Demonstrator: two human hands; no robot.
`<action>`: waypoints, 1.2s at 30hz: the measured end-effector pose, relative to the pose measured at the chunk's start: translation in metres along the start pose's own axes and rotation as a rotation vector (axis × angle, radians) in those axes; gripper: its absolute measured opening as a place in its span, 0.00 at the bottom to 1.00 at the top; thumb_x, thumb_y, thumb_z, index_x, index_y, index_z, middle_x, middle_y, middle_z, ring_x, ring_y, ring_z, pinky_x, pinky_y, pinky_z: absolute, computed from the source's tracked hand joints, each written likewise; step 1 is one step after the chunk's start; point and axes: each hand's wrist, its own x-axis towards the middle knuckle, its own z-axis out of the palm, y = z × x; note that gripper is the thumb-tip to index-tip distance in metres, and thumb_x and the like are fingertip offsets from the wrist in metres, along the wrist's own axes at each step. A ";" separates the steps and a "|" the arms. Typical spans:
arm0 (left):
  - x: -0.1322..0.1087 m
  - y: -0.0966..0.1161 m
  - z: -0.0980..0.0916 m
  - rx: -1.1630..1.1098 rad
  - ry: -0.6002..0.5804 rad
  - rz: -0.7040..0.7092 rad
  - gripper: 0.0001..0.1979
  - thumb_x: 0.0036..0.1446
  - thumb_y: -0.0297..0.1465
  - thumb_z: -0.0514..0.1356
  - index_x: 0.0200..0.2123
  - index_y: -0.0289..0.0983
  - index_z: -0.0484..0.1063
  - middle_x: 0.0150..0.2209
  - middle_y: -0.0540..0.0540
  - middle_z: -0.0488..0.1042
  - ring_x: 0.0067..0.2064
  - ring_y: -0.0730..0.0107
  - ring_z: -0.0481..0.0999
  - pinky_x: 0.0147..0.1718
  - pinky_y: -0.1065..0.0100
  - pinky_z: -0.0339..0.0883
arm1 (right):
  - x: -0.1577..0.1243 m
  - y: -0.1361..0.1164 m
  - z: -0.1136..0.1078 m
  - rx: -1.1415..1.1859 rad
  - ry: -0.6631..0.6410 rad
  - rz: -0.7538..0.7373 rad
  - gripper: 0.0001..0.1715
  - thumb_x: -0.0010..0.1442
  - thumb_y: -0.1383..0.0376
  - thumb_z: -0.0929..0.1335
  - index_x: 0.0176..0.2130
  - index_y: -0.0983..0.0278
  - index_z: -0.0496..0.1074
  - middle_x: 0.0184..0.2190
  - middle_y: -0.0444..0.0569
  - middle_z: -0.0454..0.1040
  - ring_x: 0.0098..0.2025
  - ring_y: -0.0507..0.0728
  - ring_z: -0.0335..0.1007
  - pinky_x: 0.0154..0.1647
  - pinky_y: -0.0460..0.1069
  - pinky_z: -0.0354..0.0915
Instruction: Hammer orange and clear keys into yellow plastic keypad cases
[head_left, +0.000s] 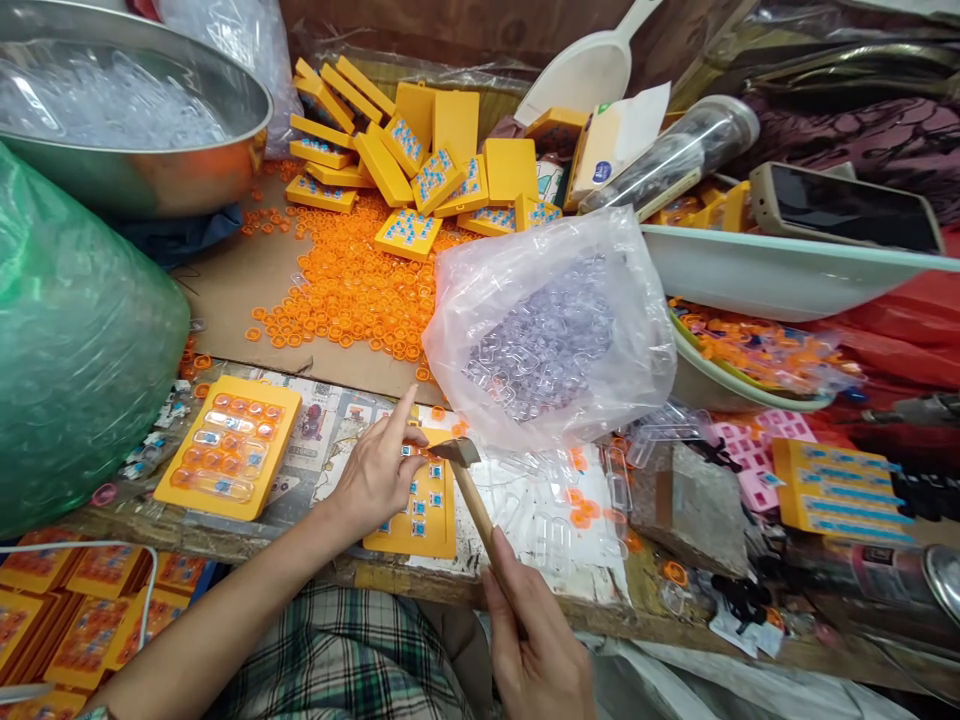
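My left hand rests on a yellow plastic tray with small blue pieces, its fingers curled and the index finger stretched forward. My right hand is closed round the wooden handle of a small hammer. The hammer's metal head hovers over the tray's upper right corner. A second yellow tray, filled with orange and clear pieces, lies to the left on the bench.
A clear bag of transparent pieces sits just behind the hammer. Loose orange rings and stacked yellow trays lie further back. A metal bowl and a green bag stand left; basins and a phone right.
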 end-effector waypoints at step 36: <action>0.078 -0.028 -0.003 0.261 0.014 -0.137 0.11 0.57 0.21 0.53 0.36 0.32 0.76 0.36 0.42 0.72 0.40 0.64 0.72 0.40 0.65 0.68 | -0.001 0.004 0.016 0.262 0.271 0.365 0.25 0.56 0.60 0.70 0.52 0.64 0.72 0.51 0.52 0.74 0.50 0.61 0.74 0.53 0.54 0.69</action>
